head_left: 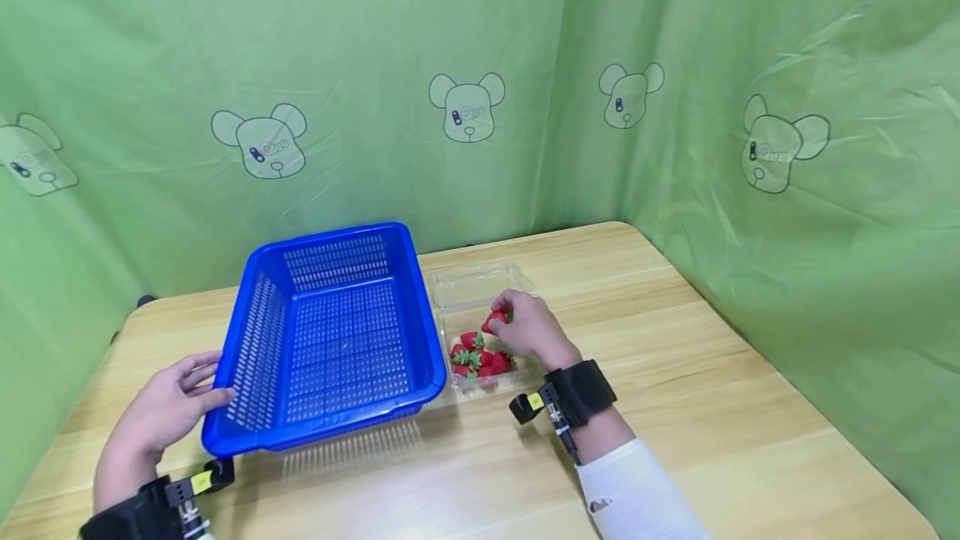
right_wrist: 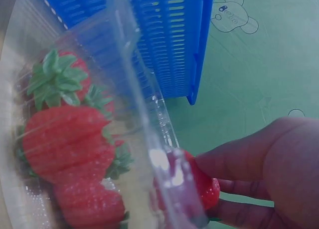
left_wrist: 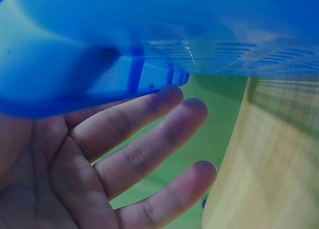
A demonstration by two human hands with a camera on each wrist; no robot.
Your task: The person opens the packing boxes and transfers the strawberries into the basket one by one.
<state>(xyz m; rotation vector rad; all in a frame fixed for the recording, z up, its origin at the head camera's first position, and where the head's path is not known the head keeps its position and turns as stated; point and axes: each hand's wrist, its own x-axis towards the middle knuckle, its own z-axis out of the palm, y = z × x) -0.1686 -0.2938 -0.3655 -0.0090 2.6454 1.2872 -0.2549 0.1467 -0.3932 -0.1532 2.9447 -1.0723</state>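
My left hand (head_left: 167,402) is at the left rim of a blue plastic basket (head_left: 427,307), thumb over the rim and the other fingers outside it. From the left wrist view, those fingers (left_wrist: 169,121) extend under the basket's lip. With thumb and fingertips, my right hand (head_left: 531,327) pinches a red strawberry (right_wrist: 202,184) over a clear plastic clamshell box (head_left: 444,327). Inside the box, several more strawberries (right_wrist: 70,144) with green leaves lie grouped at its near end. In the right wrist view, the box's clear wall partly covers the pinched strawberry.
Both hands work over a light wooden table (head_left: 652,357). The clamshell's raised lid (head_left: 480,283) lies behind the box, which sits close against the basket's right side. Green curtains (head_left: 360,40) printed with bear heads enclose the table at the back and sides.
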